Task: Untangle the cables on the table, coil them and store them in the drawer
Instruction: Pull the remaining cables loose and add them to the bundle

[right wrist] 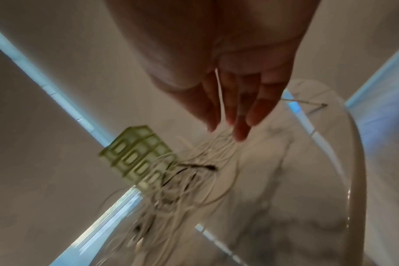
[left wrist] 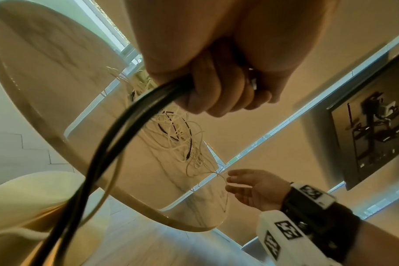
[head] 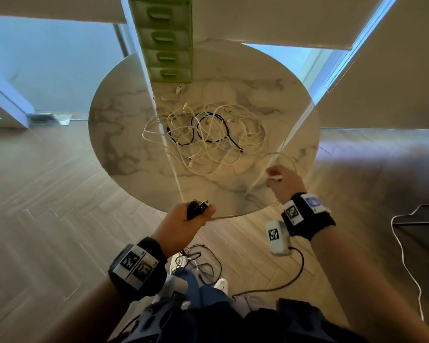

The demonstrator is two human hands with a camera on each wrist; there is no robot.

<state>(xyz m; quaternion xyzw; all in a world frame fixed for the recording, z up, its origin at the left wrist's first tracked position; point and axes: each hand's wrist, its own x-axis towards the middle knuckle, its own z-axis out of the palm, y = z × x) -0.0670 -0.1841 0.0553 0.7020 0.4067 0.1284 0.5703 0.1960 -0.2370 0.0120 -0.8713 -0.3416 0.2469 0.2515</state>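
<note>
A tangle of white and black cables (head: 208, 137) (left wrist: 178, 136) (right wrist: 182, 180) lies in the middle of a round marble table (head: 124, 134) (left wrist: 46, 72) (right wrist: 285, 180). A green drawer unit (head: 169, 45) (right wrist: 137, 158) stands at the far edge, its drawers closed. At the near edge my left hand (head: 183, 224) (left wrist: 216, 81) grips a looped black cable (head: 196, 209) (left wrist: 116, 136), plugs sticking out above the fist. A thin white cable runs from this hand toward the right. My right hand (head: 284, 181) (left wrist: 255, 189) (right wrist: 235, 100) hovers over the table's right side, fingers straight, a white strand passing between them.
Dark cables (head: 198, 263) lie on the wooden floor by my feet below the table's near edge. A white cord (head: 406, 256) trails across the floor at the right. Bare marble surrounds the tangle on the left and near sides.
</note>
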